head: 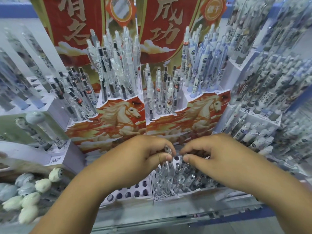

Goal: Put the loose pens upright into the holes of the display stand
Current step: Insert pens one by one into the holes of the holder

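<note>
Crowded stationery-shop shelving fills the view, with a red and gold cardboard display stand printed with white horses (128,115) rising in tiers of clear and white pens. At its foot lies a white tray of round dark holes (135,194), its right part packed with upright clear-barrelled pens (170,181). Above that tray the left hand (143,154) pinches the top of one clear pen (168,150), and the right hand (217,154) curls its fingertips round another pen's top (183,157).

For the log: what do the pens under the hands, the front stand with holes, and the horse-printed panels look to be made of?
Pens: clear glossy plastic, probably; the barrels are see-through with highlights. The left hand pinches one; the right hand another.
Stand with holes: looks like matte printed card or thin plastic; unclear which.
Horse panels: printed card, apparently, with cut, folded edges.
</note>
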Demonstrator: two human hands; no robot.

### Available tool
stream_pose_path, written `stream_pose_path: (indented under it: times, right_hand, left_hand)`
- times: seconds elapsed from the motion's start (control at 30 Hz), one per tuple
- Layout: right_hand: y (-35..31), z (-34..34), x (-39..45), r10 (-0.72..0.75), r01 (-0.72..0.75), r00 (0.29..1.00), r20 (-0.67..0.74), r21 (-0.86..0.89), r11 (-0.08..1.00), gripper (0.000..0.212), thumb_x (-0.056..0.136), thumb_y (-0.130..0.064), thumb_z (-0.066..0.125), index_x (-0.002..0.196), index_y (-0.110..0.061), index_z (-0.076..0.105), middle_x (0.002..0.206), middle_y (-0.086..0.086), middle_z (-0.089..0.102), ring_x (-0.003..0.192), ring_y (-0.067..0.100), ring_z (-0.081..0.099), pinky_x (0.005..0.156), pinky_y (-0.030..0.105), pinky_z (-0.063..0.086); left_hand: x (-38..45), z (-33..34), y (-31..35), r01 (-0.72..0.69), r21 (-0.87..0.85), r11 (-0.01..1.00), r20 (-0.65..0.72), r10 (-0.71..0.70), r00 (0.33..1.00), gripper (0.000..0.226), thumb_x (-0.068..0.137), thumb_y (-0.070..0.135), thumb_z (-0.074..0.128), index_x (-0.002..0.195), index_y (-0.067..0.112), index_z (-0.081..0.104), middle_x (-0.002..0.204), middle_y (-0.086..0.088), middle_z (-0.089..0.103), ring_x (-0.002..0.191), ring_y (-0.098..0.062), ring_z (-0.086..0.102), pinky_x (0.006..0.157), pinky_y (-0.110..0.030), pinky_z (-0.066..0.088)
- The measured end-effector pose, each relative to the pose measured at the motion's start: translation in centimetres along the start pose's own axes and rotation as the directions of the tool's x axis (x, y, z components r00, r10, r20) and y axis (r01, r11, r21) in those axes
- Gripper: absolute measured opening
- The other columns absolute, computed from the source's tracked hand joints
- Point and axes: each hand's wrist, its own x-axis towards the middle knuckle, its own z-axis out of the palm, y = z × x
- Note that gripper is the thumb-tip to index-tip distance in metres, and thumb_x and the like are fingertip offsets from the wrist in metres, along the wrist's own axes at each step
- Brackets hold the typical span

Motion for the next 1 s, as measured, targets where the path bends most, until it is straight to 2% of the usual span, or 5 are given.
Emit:
stream_pose_path:
  times: [0.17, 0.33, 0.47, 0.63, 1.0]
  right_hand:
    - [0.0, 0.0, 0.0, -0.015, 0.015, 1.000, -0.008, -0.002, 1.000, 0.016, 0.093, -0.049, 0.063, 0.105, -0.046, 0.073, 0.095, -0.023, 0.075, 0.083, 0.006, 0.073, 0.082, 0.038, 0.060]
    - [-1.0, -0.4, -0.2, -0.022, 0.022, 1.000, -0.012, 0.003, 1.000, 0.018, 0.094, -0.048, 0.062, 0.108, -0.044, 0.073, 0.092, -0.026, 0.072, 0.082, -0.004, 0.067, 0.081, 0.030, 0.058]
    - [-2.0, -1.1, 0.0, -0.040, 0.042, 0.998, -0.039, 0.043, 0.998, 0.016, 0.094, -0.047, 0.062, 0.105, -0.043, 0.073, 0.091, -0.024, 0.072, 0.081, -0.007, 0.065, 0.079, 0.025, 0.058]
    - [-4.7, -1.3, 1.0, -0.117, 0.118, 0.993, 0.028, -0.042, 0.992, 0.024, 0.096, -0.049, 0.058, 0.116, -0.040, 0.070, 0.104, -0.024, 0.071, 0.093, -0.007, 0.064, 0.089, 0.025, 0.056]
    - [-12.4, 3.5, 6.6, -0.087, 0.302, 0.916, 0.392, -0.530, 0.792, 0.026, 0.099, -0.026, 0.055, 0.114, -0.017, 0.074, 0.113, 0.003, 0.073, 0.098, 0.027, 0.069, 0.079, 0.039, 0.059]
  left_hand:
    - [1.4, 0.1, -0.4, 0.098, 0.044, 0.994, 0.142, -0.104, 0.984, 0.014, 0.095, 0.043, 0.061, 0.107, 0.045, 0.068, 0.099, 0.009, 0.076, 0.089, -0.015, 0.071, 0.084, -0.039, 0.058]
    - [1.9, -0.6, 0.1, 0.086, 0.080, 0.993, 0.155, -0.097, 0.983, 0.012, 0.091, 0.044, 0.067, 0.102, 0.046, 0.072, 0.076, 0.015, 0.072, 0.054, -0.003, 0.056, 0.062, -0.027, 0.054]
    - [-1.8, -1.5, -1.5, 0.159, -0.019, 0.987, -0.063, -0.159, 0.985, 0.043, 0.089, 0.043, 0.069, 0.117, 0.071, 0.054, 0.095, 0.024, 0.070, 0.083, 0.001, 0.066, 0.079, -0.025, 0.056]
    - [-8.2, -0.1, -4.7, 0.354, 0.104, 0.929, -0.432, -0.279, 0.858, 0.019, 0.088, 0.041, 0.070, 0.106, 0.044, 0.070, 0.107, 0.030, 0.063, 0.100, 0.007, 0.059, 0.087, -0.020, 0.052]
    - [-8.7, 1.9, -6.2, 0.528, 0.360, 0.769, -0.392, -0.389, 0.834, 0.023, 0.084, 0.035, 0.067, 0.107, 0.031, 0.065, 0.117, 0.005, 0.051, 0.118, -0.021, 0.049, 0.086, -0.038, 0.054]
